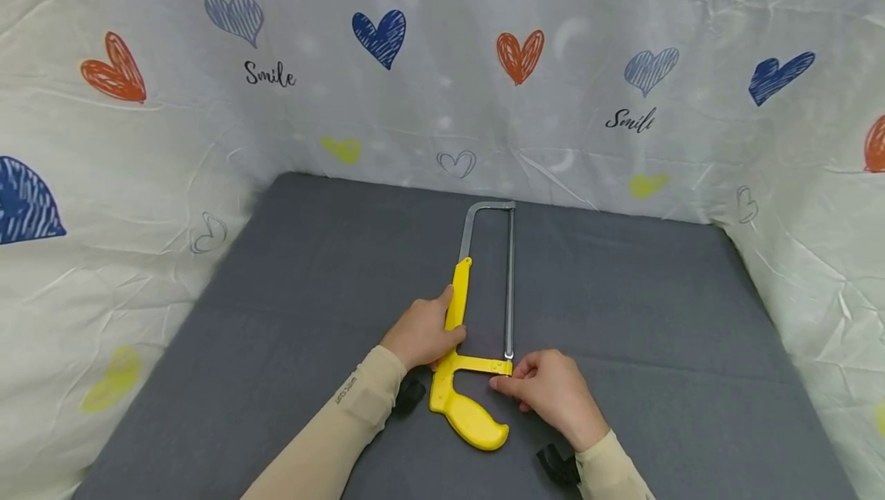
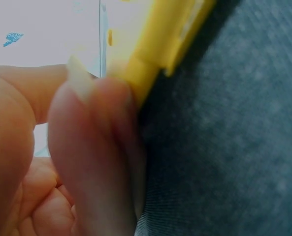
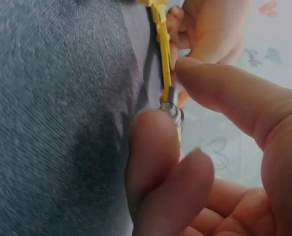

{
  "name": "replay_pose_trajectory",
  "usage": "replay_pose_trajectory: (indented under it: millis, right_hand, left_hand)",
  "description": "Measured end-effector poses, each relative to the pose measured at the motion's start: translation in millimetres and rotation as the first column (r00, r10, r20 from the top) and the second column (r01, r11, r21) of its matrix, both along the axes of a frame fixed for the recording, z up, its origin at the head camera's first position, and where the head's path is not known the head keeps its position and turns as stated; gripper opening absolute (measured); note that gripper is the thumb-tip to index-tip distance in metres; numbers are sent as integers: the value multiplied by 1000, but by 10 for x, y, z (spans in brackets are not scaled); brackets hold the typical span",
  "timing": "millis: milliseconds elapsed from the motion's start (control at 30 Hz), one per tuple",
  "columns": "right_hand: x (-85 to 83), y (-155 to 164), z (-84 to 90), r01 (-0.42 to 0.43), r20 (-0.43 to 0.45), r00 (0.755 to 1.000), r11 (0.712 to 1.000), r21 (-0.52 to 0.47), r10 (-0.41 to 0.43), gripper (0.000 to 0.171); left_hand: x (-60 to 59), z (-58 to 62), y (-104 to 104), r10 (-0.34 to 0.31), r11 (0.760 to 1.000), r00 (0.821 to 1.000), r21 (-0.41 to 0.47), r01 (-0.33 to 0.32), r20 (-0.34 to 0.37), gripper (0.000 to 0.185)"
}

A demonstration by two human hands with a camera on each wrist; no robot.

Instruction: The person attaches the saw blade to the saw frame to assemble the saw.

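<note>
A hacksaw (image 1: 473,415) with a yellow handle and a grey metal bow lies over the dark cloth, its bow pointing away from me. My left hand (image 1: 423,332) grips the yellow frame bar above the handle, thumb along the top; in the left wrist view its fingertips (image 2: 111,98) meet the yellow bar. At the near end of the blade (image 1: 511,285), my right hand (image 1: 553,391) is beside the yellow cross arm. In the right wrist view, a small metal fitting (image 3: 173,113) shows behind the index fingertip, with the thumb (image 3: 205,78) apart from it.
Dark grey cloth (image 1: 622,316) covers the work surface. A pale sheet (image 1: 442,116) printed with hearts and lettering hangs at the back and both sides. Black wrist-worn pieces (image 1: 557,465) show beside the sleeves.
</note>
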State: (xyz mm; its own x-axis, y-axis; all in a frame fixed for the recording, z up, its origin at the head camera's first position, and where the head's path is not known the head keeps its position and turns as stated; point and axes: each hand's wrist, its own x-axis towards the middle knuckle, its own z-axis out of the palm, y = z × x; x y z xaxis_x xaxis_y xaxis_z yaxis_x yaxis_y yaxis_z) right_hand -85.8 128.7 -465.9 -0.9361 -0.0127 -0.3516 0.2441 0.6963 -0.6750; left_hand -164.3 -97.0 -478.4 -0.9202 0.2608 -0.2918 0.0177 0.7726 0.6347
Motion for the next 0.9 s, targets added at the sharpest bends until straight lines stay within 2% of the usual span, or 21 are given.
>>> replay_pose_trajectory:
  millis: [233,567,900]
  right_hand:
    - [-32,76,19,24,-17,1000,999,-48,-25,37]
    - [-60,70,-24,9,49,999,992,-124,-3,36]
    - [-41,138,-60,-49,86,994,982,-181,65,17]
  left_hand:
    - [-31,11,5,-8,1000,1000,2,8,3,87]
    - [-39,3,2,1,1000,1000,4,-1,9,88]
    - [-6,-12,-17,2,1000,1000,7,-2,7,88]
